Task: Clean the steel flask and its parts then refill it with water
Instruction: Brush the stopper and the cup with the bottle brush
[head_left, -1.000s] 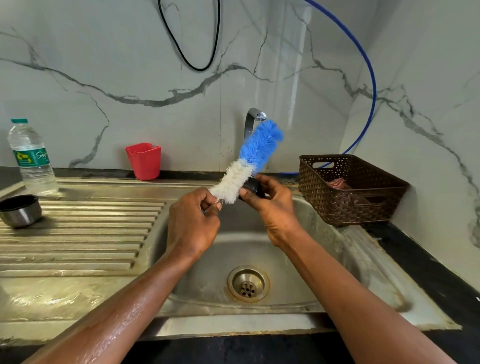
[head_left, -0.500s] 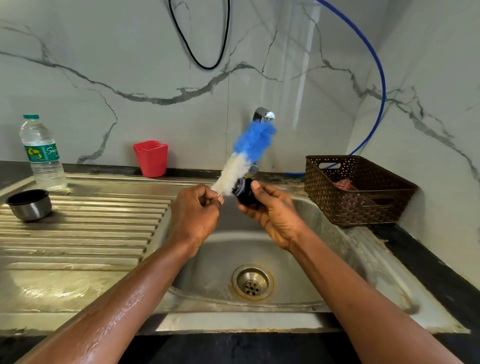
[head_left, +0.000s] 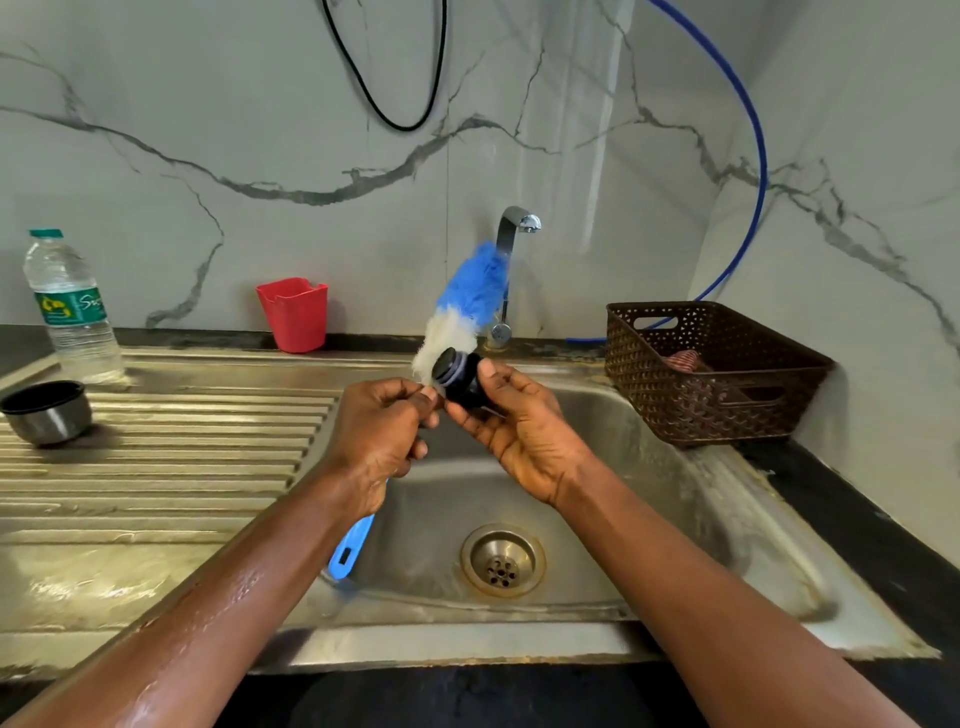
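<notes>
Closest to me, my wet left hand (head_left: 379, 431) is curled round the handle of the bottle brush (head_left: 462, 312), just under the bristles, with the blue handle end sticking out below the wrist. I take that short grip to be for steering the head finely. My right hand (head_left: 519, 431) pinches the black stopper (head_left: 460, 376) between thumb and fingers. It is tilted so one end faces me, and the white bristles touch its far side. I hold both above the sink (head_left: 675, 519), probably so drips fall toward the drain (head_left: 501, 561).

Further left, the steel cup (head_left: 47, 413) stands on the ribbed drainboard (head_left: 156, 452), likely set aside there to drain. Behind it is a water bottle (head_left: 70, 312), perhaps for the refill. A red cup (head_left: 293, 314), the tap (head_left: 514, 228) and a brown basket (head_left: 717, 374) sit at the back. I see no water running, and the flask body is not in view.
</notes>
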